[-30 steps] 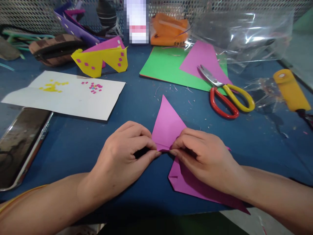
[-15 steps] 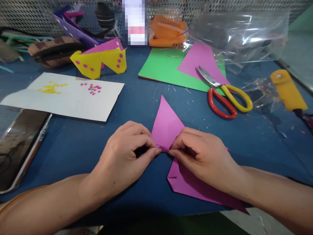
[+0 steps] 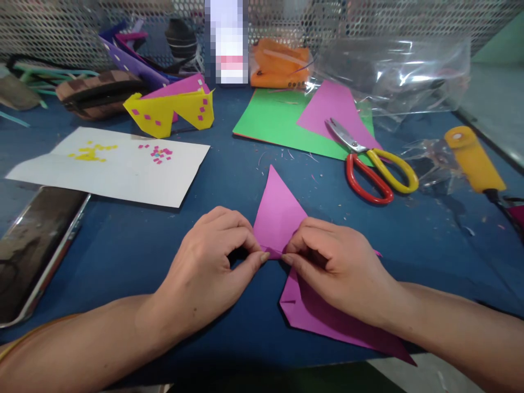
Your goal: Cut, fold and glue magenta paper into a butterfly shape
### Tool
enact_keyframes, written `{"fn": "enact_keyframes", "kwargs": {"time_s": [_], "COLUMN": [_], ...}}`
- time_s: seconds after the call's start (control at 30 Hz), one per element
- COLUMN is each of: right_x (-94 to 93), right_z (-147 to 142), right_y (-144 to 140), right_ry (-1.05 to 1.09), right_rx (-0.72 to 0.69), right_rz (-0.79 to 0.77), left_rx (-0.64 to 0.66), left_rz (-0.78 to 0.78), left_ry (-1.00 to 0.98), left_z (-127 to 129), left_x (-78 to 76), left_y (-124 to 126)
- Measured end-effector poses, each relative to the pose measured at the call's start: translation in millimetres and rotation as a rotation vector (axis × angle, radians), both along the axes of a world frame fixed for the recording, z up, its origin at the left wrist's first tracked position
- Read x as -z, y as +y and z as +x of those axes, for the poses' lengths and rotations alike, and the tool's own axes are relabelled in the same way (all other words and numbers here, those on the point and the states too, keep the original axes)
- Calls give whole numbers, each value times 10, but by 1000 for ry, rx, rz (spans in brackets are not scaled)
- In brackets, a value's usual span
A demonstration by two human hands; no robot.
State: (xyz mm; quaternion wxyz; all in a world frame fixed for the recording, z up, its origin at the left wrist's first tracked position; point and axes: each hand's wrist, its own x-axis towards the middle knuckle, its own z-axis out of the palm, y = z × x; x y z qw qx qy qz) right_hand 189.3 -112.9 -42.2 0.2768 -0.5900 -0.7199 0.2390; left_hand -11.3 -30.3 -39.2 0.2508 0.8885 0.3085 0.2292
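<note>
Fingers of left hand [image 3: 208, 267] and right hand [image 3: 335, 262] pinch the purple paper [image 3: 280, 218] at its narrow middle; two pointed flaps are creased, further folds seem left.

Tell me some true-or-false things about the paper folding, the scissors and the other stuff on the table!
1. Both hands, the left hand and the right hand, pinch the purple paper. True.
2. The scissors have blue handles. False: one is red, one yellow.
3. The scissors lie partly on the green sheet. True.
4. The white sheet is bare. False: small yellow and pink bits lie on it.
5. A phone lies left of the left hand. True.
</note>
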Motion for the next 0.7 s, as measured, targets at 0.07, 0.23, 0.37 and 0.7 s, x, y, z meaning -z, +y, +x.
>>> {"fn": "enact_keyframes", "kwargs": {"time_s": [0.07,0.23,0.37,0.7], "right_x": [3,24,32,32], "right_z": [-7,-13,-14,-24], "right_y": [0,-11,-21,-13], "right_ry": [-26,-71,-64,-28], "right_rx": [-6,-12,-5,29], "right_rz": [0,7,-2,-16], "left_rx": [-2,-8,-2,28], "left_rz": [-17,-55,-45,43], "left_ry": [-10,-33,-26,18], "left_z": [0,1,3,4], "left_x": [5,14,8,-11], "left_y": [0,1,0,-10]}}
